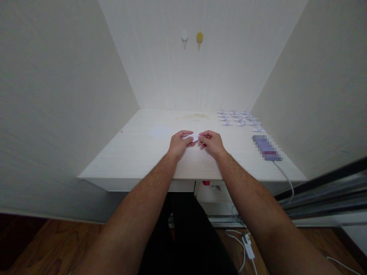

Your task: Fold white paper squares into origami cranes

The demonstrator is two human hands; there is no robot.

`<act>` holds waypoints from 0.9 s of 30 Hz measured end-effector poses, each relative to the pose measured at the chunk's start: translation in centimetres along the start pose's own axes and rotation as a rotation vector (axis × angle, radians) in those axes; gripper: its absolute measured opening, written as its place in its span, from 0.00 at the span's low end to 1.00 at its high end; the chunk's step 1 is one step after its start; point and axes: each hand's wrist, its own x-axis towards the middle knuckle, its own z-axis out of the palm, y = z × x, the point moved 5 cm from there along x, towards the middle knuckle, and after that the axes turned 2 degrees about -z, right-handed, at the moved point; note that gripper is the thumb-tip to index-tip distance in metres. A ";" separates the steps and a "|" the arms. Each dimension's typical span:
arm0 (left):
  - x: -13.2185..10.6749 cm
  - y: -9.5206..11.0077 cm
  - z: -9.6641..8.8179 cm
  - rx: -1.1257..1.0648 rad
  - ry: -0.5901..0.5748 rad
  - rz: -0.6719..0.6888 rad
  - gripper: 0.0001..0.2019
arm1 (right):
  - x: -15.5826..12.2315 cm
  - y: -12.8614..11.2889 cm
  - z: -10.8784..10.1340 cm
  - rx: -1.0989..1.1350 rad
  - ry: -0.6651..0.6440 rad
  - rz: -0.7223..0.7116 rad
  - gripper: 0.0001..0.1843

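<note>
A small piece of folded white paper [195, 138] is held between my two hands, a little above the middle of the table. My left hand [181, 143] pinches its left side between thumb and fingers. On the other side, my right hand [210, 142] grips the right end the same way. The fingers cover much of the paper, so its exact folded shape cannot be made out. At the back right stand several folded paper cranes [241, 123], set out in rows.
A phone [267, 148], blurred out, lies at the right with a white cable [286, 179] running over the table edge. White sheets [159, 131] appear faintly at the left on the white table [120, 160]. Two hooks [200, 37] hang on the back wall. A power strip [248, 246] rests on the floor.
</note>
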 end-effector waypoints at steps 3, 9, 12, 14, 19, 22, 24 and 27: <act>0.0 0.0 0.2 -0.006 -0.025 0.005 0.18 | 0.0 -0.1 0.1 -0.009 0.009 0.006 0.15; 0.2 0.0 -0.2 0.063 0.042 0.052 0.14 | -0.2 -0.3 0.4 -0.050 0.001 0.012 0.17; 0.3 0.2 -0.5 0.070 0.076 0.082 0.13 | -0.3 -0.1 0.7 -0.088 -0.053 0.013 0.15; 0.3 0.3 -0.5 0.032 0.072 0.077 0.16 | -0.3 0.1 0.9 -0.118 -0.084 0.010 0.13; 0.2 0.2 0.0 -0.019 0.000 0.052 0.23 | -0.3 -0.1 0.9 -0.110 -0.039 -0.025 0.12; 0.4 0.0 0.0 0.014 -0.013 0.063 0.18 | -0.3 -0.4 0.9 -0.105 -0.021 -0.071 0.13; 0.5 -0.1 -0.1 0.044 -0.017 0.089 0.15 | -0.3 -0.6 0.9 -0.130 -0.012 -0.096 0.11; 0.7 -0.4 -0.2 0.066 -0.033 0.114 0.13 | -0.3 -0.7 0.8 -0.162 0.003 -0.107 0.09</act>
